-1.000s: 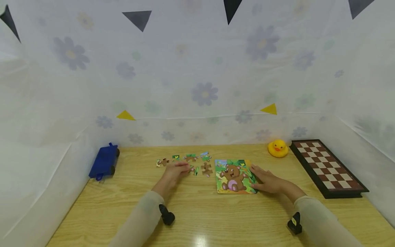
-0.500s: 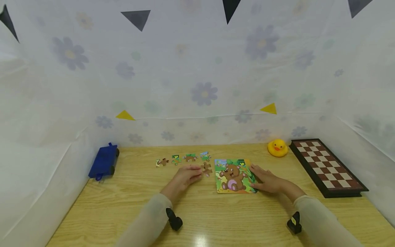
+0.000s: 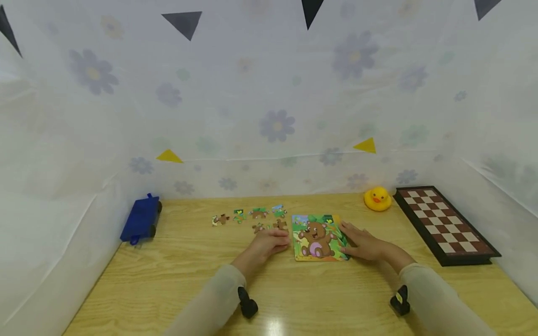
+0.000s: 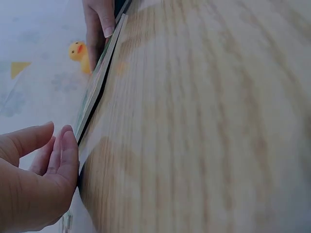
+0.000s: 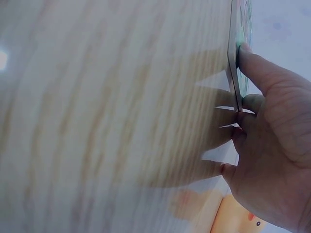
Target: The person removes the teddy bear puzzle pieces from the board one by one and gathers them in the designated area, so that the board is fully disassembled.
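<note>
A square bear puzzle board [image 3: 316, 238] lies flat on the table in the head view. My left hand [image 3: 269, 246] is low over the table by the board's left edge, its fingertips near that edge. In the left wrist view, the left hand [image 4: 41, 170] has its thumb apart from the extended fingers, and nothing shows in the gap. At the board's right side, my right hand [image 3: 365, 243] rests with spread fingers. The right wrist view shows the right hand's thumb [image 5: 260, 68] touching the board's edge. Several loose jigsaw pieces [image 3: 258, 213] lie left of the board; my left hand partly hides some.
A yellow rubber duck [image 3: 377, 199] stands at the back right, beside a brown-and-white checkered game board [image 3: 445, 224]. A blue wheeled toy [image 3: 141, 219] is at the table's left edge. White flowered sheeting [image 3: 273, 163] encloses the table at the back and sides.
My left hand has moved right, from among the loose pieces to the board's left edge, uncovering pieces behind it. The right hand and the board have stayed in place.
</note>
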### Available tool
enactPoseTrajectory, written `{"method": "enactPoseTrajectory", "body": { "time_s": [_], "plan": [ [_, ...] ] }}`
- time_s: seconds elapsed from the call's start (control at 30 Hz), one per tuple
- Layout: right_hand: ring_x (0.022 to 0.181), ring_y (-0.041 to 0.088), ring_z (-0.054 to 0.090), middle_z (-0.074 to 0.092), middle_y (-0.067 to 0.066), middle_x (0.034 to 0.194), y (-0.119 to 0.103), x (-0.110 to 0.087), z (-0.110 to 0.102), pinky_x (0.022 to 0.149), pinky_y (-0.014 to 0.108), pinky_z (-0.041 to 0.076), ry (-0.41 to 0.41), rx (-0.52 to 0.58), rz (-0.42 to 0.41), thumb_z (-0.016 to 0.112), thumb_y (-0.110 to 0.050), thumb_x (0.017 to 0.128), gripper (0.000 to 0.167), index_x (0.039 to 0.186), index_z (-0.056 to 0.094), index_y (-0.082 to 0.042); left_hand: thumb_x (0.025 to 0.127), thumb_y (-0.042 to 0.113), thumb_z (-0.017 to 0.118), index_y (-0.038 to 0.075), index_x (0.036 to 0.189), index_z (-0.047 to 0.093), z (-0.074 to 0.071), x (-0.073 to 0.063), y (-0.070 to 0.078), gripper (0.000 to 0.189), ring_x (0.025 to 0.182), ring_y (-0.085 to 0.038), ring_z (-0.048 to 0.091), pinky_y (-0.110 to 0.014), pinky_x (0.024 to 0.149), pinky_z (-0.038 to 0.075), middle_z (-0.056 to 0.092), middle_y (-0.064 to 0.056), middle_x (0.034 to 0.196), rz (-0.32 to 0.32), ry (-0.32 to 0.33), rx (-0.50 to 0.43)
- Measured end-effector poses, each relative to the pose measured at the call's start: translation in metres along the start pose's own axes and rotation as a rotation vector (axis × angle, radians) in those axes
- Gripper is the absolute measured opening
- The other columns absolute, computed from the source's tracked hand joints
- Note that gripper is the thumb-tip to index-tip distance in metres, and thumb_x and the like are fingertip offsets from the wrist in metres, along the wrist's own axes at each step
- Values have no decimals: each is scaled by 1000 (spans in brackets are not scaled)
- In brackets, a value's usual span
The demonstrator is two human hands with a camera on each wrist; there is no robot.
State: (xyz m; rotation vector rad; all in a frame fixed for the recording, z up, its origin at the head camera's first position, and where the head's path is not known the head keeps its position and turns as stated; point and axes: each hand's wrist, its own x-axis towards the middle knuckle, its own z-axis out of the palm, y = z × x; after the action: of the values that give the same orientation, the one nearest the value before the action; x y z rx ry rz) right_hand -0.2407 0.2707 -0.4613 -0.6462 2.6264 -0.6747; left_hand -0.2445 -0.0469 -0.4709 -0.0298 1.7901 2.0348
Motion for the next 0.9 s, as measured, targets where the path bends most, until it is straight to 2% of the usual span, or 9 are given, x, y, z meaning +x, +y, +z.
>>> {"method": "enactPoseTrajectory", "body": {
  "time_s": [0.3, 0.53, 0.9],
  "plan": [
    [139, 47, 4, 5, 29, 153, -2, 0, -3, 105, 70, 0, -4, -9, -1, 53, -41, 96, 81, 149, 14, 6, 85, -7, 63, -11, 113, 63, 19, 0, -1, 28, 86, -15, 66, -29, 81, 56, 67, -16, 105, 14, -7, 72],
    [139, 47, 3, 4, 29, 153, -2, -1, -3, 105, 70, -1, -11, -6, -2, 53, -41, 96, 80, 149, 14, 6, 81, -9, 65, -8, 109, 65, 25, 3, -2, 28, 83, -13, 64, -27, 78, 56, 68, -11, 102, -3, 12, 133],
    [139, 47, 3, 5, 29, 153, 0, 0, -2, 105, 70, -1, -7, -6, -8, 53, -40, 96, 80, 149, 14, 6, 80, -11, 66, -1, 109, 67, 37, 3, 1, 30, 88, -16, 63, -28, 71, 56, 66, -9, 110, -9, 34, 253]
  ]
}}
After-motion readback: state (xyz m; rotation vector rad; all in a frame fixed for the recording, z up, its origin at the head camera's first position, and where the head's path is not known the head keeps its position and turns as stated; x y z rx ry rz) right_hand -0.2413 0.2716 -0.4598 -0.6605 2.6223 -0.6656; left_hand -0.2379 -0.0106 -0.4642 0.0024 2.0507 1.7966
